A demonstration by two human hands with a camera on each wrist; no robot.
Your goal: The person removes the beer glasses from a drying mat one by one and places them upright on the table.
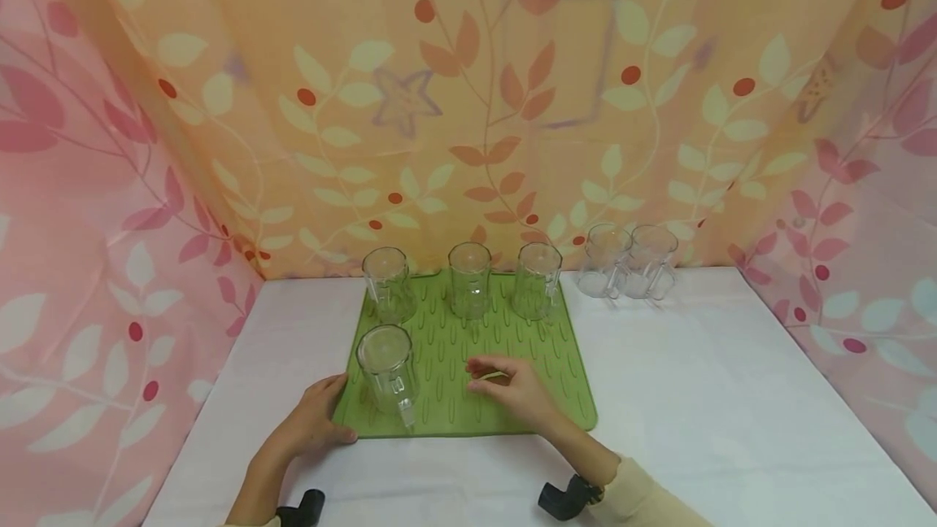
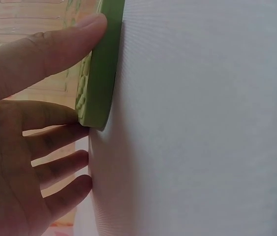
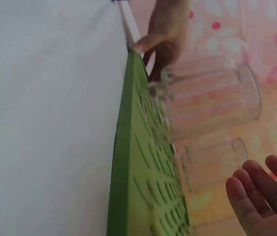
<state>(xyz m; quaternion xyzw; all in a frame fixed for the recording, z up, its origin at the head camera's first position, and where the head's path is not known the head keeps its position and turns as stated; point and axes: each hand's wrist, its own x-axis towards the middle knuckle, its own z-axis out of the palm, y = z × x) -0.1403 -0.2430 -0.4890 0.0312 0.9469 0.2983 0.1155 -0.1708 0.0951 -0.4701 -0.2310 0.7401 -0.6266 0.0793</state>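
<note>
Nearest the camera, black wrist fittings (image 1: 567,501) show at the near edge, over the white tabletop (image 1: 703,397). A green mat (image 1: 446,381) lies at the middle of that surface, and a clear glass mug (image 1: 385,368) stands on its near-left part, handle toward the near side; which end is up I cannot tell. At the mat's near-left corner rests the left hand (image 1: 311,417), thumb against the near edge and loosely extended fingers at the left edge, touching without curling round it. The right hand (image 1: 516,389) is empty and relaxed over the mat, right of that mug and clear of it. Steady contact at the corner should keep the mat from sliding; light pressure suits it best, and the right fingers would do well to keep clear of the glass. Three more mugs (image 1: 469,281) line the mat's far side, spaced apart. Beyond, at far right, two mugs (image 1: 606,263) stand close together on the tabletop before a floral cloth (image 1: 483,104).
</note>
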